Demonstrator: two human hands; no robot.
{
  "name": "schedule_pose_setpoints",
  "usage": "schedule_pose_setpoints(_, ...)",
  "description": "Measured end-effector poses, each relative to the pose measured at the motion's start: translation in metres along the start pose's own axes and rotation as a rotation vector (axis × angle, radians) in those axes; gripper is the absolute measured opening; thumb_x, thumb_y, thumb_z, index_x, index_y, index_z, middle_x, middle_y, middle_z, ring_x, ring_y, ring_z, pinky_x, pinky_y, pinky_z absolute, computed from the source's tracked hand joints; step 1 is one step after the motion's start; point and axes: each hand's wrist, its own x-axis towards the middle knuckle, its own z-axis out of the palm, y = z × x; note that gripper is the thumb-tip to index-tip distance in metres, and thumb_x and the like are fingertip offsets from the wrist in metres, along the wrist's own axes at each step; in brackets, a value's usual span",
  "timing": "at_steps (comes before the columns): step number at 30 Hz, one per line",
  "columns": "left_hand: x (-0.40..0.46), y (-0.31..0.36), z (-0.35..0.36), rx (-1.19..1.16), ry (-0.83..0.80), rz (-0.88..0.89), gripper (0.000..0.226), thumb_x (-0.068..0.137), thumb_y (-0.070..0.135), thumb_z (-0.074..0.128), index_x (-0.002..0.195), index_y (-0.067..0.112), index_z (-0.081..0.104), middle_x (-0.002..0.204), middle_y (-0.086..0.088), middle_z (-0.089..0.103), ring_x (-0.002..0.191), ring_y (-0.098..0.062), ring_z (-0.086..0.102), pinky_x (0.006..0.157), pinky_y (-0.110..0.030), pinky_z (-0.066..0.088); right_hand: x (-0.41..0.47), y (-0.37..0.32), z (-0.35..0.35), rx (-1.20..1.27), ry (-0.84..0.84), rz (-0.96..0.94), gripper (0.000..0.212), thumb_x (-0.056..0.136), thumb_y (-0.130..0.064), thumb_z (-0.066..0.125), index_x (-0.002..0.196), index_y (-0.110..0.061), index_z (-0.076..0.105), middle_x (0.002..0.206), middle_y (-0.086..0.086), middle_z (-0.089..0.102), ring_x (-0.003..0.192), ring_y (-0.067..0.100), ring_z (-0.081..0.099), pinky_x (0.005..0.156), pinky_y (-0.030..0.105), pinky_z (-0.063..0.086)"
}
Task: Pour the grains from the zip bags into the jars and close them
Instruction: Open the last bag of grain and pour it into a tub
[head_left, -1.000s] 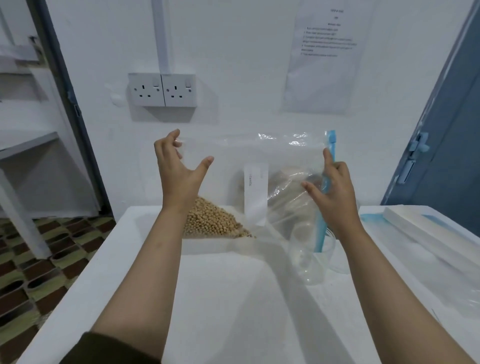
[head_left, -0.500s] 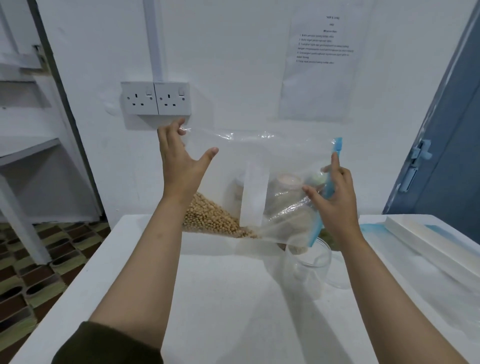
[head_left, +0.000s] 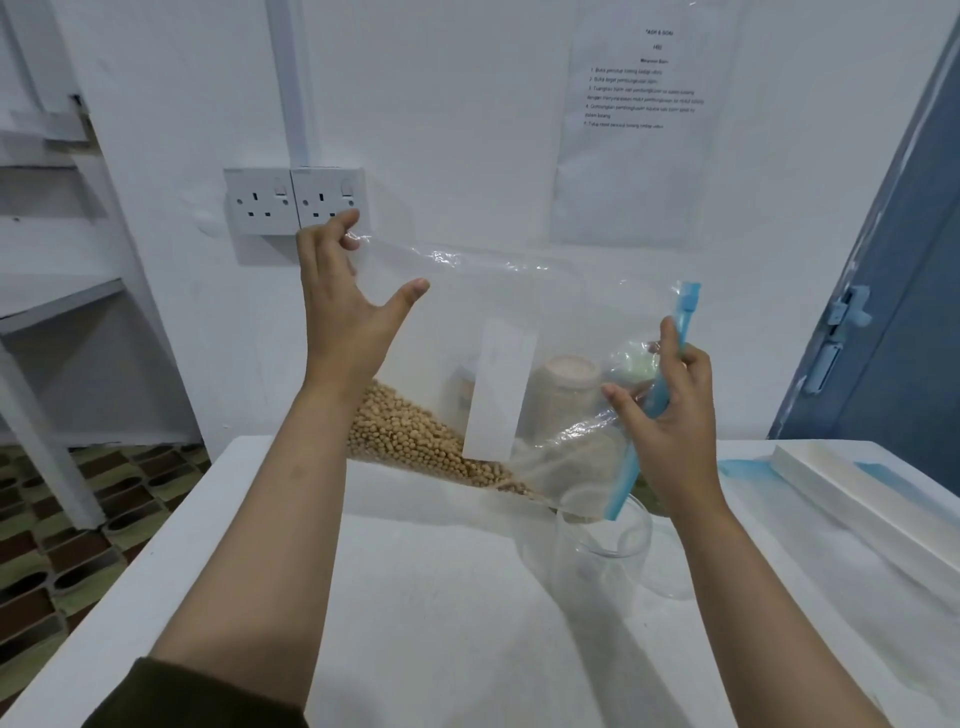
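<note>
1. The clear zip bag (head_left: 483, 322) hangs in the middle of the frame, stretched between the two hands and tilted so that its blue zip strip (head_left: 655, 400) slants down at the right.
2. The left hand (head_left: 345, 306) is at the bag's upper left corner, up near the wall sockets (head_left: 293, 200); the right hand (head_left: 670, 415) is at the zip end, lower and right of centre.
3. Inside the bag, tan grains (head_left: 415, 441) lie heaped along the lower edge and run down toward the low corner.
4. That corner sits just above the mouth of a clear jar (head_left: 602, 551), which stands upright on the white table (head_left: 415, 623); whether any grains are in it yet is hard to tell.
5. Other jars behind the bag show only blurred through the plastic.
6. The left hand pinches the bag's corner in its fingertips, thumb spread wide and free.
7. The right hand grips the zip strip, fingers curled around it with the thumb in front.
</note>
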Motion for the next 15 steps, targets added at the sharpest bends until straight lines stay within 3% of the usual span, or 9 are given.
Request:
schedule_pose_setpoints(2,0.001,0.003,0.001,0.007,-0.003,0.015,0.077,0.077,0.029,0.082,0.138,0.010,0.039,0.123,0.001,0.033,0.105,-0.006,0.040,0.102,-0.020,0.037,-0.004,0.000,0.001,0.013,0.005,0.009,0.084,0.089,-0.011,0.072,0.155,-0.026,0.023,0.125,-0.002,0.038,0.107,0.005,0.053,0.092,0.004,0.037)
schedule_pose_setpoints(5,0.002,0.007,0.001,0.015,-0.014,0.015,0.077,0.077,0.030,0.082,0.138,0.010,0.040,0.123,0.001,0.033,0.104,-0.005,0.039,0.103,-0.025,0.039,-0.008,0.002,0.001,0.014,0.022,0.015,0.084,0.090,-0.010,0.071,0.156,-0.028,0.022,0.125,-0.004,0.037,0.112,0.009,0.052,0.094,0.008,0.039)
schedule_pose_setpoints(9,0.003,0.011,0.000,0.014,-0.032,0.024,0.077,0.077,0.031,0.082,0.138,0.011,0.040,0.123,0.002,0.033,0.103,-0.005,0.039,0.104,-0.028,0.039,-0.012,0.004,-0.002,-0.023,0.015,0.016,0.084,0.091,-0.015,0.071,0.157,-0.028,0.021,0.125,-0.007,0.036,0.113,-0.002,0.047,0.099,0.012,0.040)
schedule_pose_setpoints(15,0.008,0.022,-0.002,0.018,-0.050,0.048,0.076,0.077,0.031,0.082,0.138,0.012,0.040,0.122,0.001,0.034,0.102,-0.006,0.039,0.101,-0.023,0.039,-0.013,0.004,-0.001,-0.049,0.049,0.011,0.084,0.090,-0.018,0.072,0.158,-0.020,0.022,0.126,-0.005,0.035,0.115,-0.020,0.037,0.094,0.000,0.033)
